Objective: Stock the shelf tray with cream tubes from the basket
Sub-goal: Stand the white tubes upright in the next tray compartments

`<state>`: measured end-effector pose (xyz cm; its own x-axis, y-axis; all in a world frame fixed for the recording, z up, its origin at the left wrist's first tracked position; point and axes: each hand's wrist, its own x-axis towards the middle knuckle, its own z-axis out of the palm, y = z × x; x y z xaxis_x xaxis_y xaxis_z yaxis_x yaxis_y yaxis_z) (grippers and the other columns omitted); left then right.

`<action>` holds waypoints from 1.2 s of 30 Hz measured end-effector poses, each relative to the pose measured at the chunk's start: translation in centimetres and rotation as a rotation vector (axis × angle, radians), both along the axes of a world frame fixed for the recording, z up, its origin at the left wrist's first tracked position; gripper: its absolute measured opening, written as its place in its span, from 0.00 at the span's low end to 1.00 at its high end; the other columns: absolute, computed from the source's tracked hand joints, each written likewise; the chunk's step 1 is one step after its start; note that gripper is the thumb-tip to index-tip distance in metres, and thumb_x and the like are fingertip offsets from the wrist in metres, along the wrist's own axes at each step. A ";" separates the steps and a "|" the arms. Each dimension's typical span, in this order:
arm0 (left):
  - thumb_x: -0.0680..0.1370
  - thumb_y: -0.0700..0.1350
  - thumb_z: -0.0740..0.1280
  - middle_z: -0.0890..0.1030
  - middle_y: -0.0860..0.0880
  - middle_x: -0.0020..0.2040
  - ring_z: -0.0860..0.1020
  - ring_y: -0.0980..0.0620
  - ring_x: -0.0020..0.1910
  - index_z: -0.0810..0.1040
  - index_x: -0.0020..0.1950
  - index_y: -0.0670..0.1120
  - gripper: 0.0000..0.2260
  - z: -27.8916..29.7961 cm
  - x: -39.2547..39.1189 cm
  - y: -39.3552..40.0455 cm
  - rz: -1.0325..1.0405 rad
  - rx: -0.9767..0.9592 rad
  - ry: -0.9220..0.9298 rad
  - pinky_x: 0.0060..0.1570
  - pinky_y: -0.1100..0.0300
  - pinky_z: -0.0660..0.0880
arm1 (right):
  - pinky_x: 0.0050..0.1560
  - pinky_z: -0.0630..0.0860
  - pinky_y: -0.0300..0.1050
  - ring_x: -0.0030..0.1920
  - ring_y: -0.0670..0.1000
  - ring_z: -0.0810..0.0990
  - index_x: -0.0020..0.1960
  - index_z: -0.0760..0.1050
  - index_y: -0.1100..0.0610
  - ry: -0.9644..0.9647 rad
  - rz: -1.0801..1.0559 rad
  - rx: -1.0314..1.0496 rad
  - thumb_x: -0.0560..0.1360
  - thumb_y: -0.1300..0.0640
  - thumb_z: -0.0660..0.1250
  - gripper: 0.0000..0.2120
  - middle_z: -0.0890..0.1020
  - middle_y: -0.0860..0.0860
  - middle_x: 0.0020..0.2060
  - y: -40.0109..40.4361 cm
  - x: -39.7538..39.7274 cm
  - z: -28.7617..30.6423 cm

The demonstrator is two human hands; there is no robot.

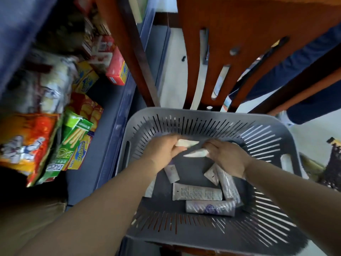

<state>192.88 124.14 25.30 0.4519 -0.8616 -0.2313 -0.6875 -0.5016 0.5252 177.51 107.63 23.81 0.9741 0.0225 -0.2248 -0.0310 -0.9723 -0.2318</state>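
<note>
Fingers (177,147) on tubes (186,143), grey basket (212,115), wooden chair (239,43)

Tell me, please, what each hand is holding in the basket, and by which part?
Each hand, left hand and right hand, grips a white cream tube; blur hides which part.

Legible print is scarce, as the frame is motion-blurred. A blue script word on the yellow snack box (79,156) on the shelf (103,115) cannot be made out with certainty. Fine print on the cream tubes (196,194) in the basket (217,115), and the characters on the green stick-biscuit box (72,139), are too blurred to read.
</note>
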 end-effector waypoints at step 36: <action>0.75 0.41 0.68 0.84 0.47 0.45 0.83 0.51 0.41 0.79 0.51 0.44 0.05 66.2 -12.1 23.1 0.675 -0.783 -0.035 0.37 0.63 0.79 | 0.31 0.76 0.35 0.41 0.41 0.80 0.51 0.73 0.48 -0.398 0.114 1.337 0.78 0.63 0.61 0.10 0.81 0.43 0.44 19.3 0.3 64.8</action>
